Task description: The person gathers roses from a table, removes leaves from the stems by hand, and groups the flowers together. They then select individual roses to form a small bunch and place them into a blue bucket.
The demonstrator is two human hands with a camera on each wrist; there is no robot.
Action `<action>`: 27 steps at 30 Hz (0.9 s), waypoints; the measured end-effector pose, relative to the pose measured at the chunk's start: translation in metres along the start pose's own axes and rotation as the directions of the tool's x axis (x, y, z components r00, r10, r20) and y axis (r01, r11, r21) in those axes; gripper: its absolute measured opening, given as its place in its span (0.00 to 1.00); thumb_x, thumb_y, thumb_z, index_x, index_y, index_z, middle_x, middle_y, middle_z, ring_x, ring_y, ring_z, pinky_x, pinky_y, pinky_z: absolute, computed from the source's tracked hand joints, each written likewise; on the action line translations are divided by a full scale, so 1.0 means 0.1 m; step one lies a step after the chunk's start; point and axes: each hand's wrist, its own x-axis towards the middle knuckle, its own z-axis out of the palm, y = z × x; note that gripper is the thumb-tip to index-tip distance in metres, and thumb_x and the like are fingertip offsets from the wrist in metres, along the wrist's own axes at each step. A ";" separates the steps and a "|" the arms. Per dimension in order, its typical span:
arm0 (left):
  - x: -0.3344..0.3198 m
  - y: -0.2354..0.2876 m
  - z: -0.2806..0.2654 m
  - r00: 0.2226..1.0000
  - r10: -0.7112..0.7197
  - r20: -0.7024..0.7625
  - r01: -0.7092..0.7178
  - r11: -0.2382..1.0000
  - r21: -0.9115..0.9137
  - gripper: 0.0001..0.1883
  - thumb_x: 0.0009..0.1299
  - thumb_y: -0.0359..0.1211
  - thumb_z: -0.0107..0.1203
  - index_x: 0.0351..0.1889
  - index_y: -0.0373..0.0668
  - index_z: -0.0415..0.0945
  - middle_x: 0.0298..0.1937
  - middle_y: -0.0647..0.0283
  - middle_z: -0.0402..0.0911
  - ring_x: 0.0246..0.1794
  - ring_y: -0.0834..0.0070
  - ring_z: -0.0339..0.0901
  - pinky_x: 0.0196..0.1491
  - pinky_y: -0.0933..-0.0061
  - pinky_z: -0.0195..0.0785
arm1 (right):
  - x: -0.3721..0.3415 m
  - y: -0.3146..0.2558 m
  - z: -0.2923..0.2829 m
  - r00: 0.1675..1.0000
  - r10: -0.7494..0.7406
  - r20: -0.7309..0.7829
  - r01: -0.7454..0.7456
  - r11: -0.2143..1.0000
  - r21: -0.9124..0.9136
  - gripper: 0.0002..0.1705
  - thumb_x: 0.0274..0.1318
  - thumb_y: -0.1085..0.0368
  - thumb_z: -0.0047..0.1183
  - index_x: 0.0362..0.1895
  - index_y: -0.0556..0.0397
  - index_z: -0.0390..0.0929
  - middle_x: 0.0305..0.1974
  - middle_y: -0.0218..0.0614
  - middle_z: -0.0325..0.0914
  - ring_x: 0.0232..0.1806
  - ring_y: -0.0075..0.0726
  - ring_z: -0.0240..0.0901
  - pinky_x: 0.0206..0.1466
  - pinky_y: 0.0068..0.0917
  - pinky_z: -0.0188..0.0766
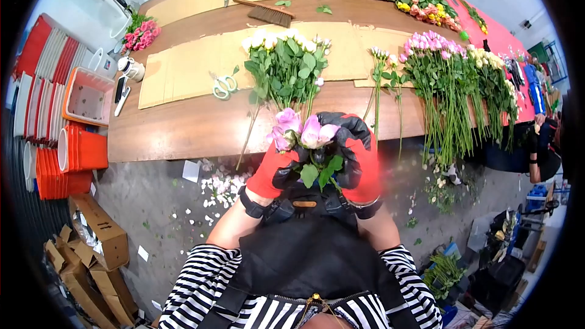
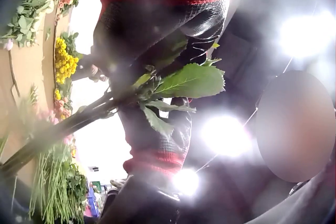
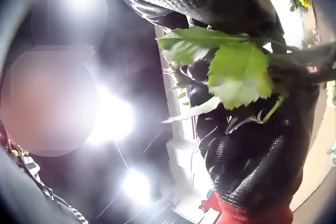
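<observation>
Both hands wear red gloves with black coated palms and are raised in front of the apron, just off the table's near edge. Between them is a small bunch of lilac-pink roses (image 1: 303,131), blooms up and toward the table. My left hand (image 1: 279,167) grips it from the left, just below the blooms. Curled round its right side are the fingers of my right hand (image 1: 356,155). Green leaves (image 1: 322,172) hang under the blooms between the palms. Dark stems (image 2: 68,121) run out past the gloves in the left wrist view, and serrated leaves (image 3: 239,71) partly cover the fingers in the right wrist view.
On the wooden table (image 1: 183,140) lie white roses (image 1: 286,64), lilac roses (image 1: 432,67) with stems overhanging the edge, scissors (image 1: 224,86), a brush (image 1: 268,13) and cardboard (image 1: 195,73). Orange crates (image 1: 85,149) stand left. Petals (image 1: 222,186) litter the floor. Another person (image 1: 542,152) is at right.
</observation>
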 end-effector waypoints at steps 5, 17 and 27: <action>0.05 0.02 -0.08 0.995 -0.039 0.088 0.046 0.996 -0.079 0.20 0.72 0.36 0.55 0.59 0.41 0.70 0.50 0.68 0.75 0.47 0.78 0.73 0.52 0.72 0.66 | 0.09 0.08 -0.25 0.997 -0.079 -0.026 0.081 0.988 0.128 0.11 0.62 0.68 0.48 0.44 0.59 0.77 0.44 0.36 0.79 0.42 0.27 0.73 0.49 0.22 0.67; 0.04 0.11 0.14 0.996 -0.023 -0.086 0.036 0.988 0.151 0.31 0.62 0.22 0.56 0.65 0.37 0.64 0.59 0.57 0.75 0.58 0.69 0.74 0.59 0.66 0.68 | -0.18 -0.39 0.20 0.765 -0.482 0.426 0.489 0.006 -0.872 0.28 0.41 0.66 0.63 0.53 0.51 0.78 0.62 0.46 0.67 0.69 0.58 0.54 0.69 0.51 0.51; -0.11 0.13 0.27 0.996 -0.049 -0.078 0.079 0.893 0.444 0.32 0.61 0.30 0.69 0.61 0.35 0.67 0.48 0.61 0.79 0.48 0.77 0.74 0.51 0.71 0.69 | 0.05 -0.18 -0.08 0.939 -0.220 0.264 0.343 0.646 -0.682 0.27 0.46 0.73 0.58 0.55 0.57 0.74 0.61 0.47 0.67 0.66 0.48 0.61 0.68 0.41 0.56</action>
